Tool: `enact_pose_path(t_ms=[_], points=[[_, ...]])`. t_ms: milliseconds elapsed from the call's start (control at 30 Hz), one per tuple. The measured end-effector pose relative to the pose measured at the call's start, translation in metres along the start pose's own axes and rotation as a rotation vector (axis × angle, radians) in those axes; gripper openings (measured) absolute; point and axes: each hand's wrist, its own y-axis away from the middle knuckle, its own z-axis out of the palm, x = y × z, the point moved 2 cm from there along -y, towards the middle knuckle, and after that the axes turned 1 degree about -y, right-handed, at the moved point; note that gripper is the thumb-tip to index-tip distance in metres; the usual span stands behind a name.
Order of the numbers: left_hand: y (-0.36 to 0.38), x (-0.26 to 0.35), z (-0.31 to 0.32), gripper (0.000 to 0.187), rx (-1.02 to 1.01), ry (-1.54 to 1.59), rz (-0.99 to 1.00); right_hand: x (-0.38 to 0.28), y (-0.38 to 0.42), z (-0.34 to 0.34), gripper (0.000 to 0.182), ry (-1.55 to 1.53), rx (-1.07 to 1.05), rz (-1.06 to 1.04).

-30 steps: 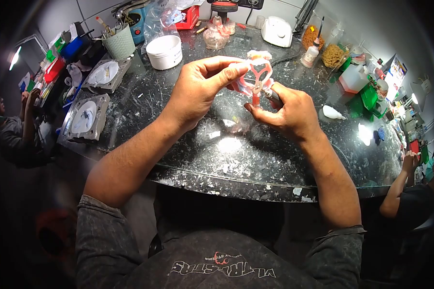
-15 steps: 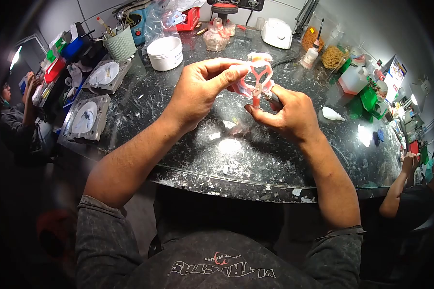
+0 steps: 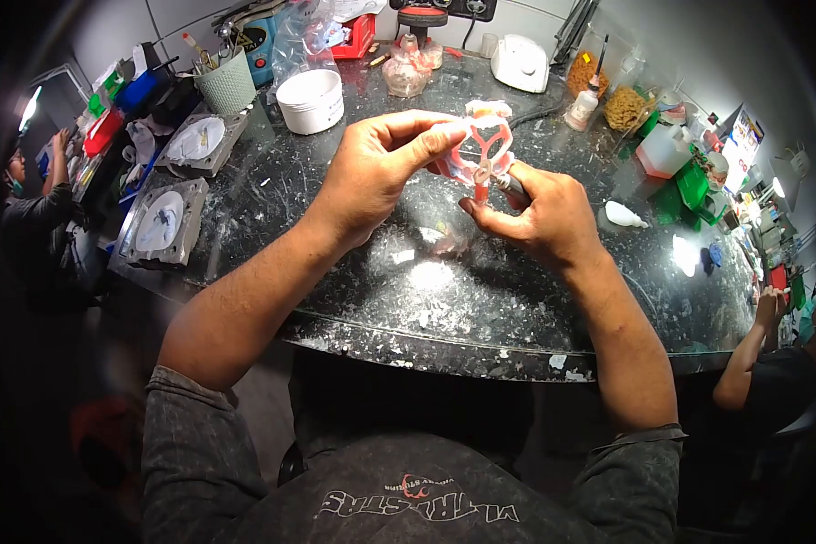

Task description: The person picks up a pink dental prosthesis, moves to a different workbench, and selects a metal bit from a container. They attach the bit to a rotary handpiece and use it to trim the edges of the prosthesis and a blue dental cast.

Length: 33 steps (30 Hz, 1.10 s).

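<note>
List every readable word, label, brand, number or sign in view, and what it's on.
Dark grey, mottled fabric shirt: large outlined lettering, upside down, spelling uncertain; smaller line too small.
Round white plastic tub: printed label, too small.
Blue boxy machine: dark emblem, no legible text.
White printed sheet with red characters: too blurred.
Held pink openwork piece: no text visible.

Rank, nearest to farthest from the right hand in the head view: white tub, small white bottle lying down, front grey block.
1. Small white bottle, just right of the right hand.
2. White tub, back left.
3. Front grey block, far left.
</note>
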Motion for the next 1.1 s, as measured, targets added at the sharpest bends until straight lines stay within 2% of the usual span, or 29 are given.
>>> enact_pose_path(t_ms=[267, 400, 467, 500, 567, 633, 733, 867, 933, 1100], points=[[-0.001, -0.003, 0.0, 0.028, -0.002, 0.015, 0.0, 0.002, 0.0, 0.001, 0.048, -0.032, 0.044, -0.032], [-0.003, -0.007, -0.002, 0.024, 0.081, 0.06, 0.009, -0.003, 0.0, -0.009, 0.05, -0.109, 0.104, -0.072], [-0.004, -0.008, -0.005, 0.024, 0.099, 0.088, -0.007, 0.0, -0.001, -0.014, 0.044, -0.211, 0.047, 0.11], [-0.003, -0.008, -0.006, 0.025, 0.066, 0.115, -0.03, 0.004, -0.001, -0.01, 0.044, -0.212, 0.047, 0.109], [-0.003, -0.008, -0.006, 0.026, 0.033, 0.143, -0.055, 0.015, -0.001, -0.001, 0.034, -0.563, 0.158, 0.081], [-0.002, -0.005, -0.001, 0.024, -0.032, 0.156, -0.044, 0.014, -0.002, 0.001, 0.028, -0.593, 0.198, 0.057], [-0.001, -0.003, 0.002, 0.023, -0.027, 0.157, -0.08, 0.018, -0.003, 0.002, 0.024, -0.722, 0.206, 0.045], [0.0, -0.001, 0.003, 0.022, -0.056, 0.197, -0.077, 0.018, -0.003, 0.0, 0.023, -0.746, 0.207, 0.038], [-0.002, -0.002, 0.0, 0.025, -0.086, 0.199, -0.094, 0.019, -0.003, -0.001, 0.024, -0.672, 0.144, 0.084], [-0.003, -0.005, -0.001, 0.031, -0.036, 0.147, -0.098, 0.017, -0.003, 0.0, 0.022, -0.773, 0.185, 0.058]])
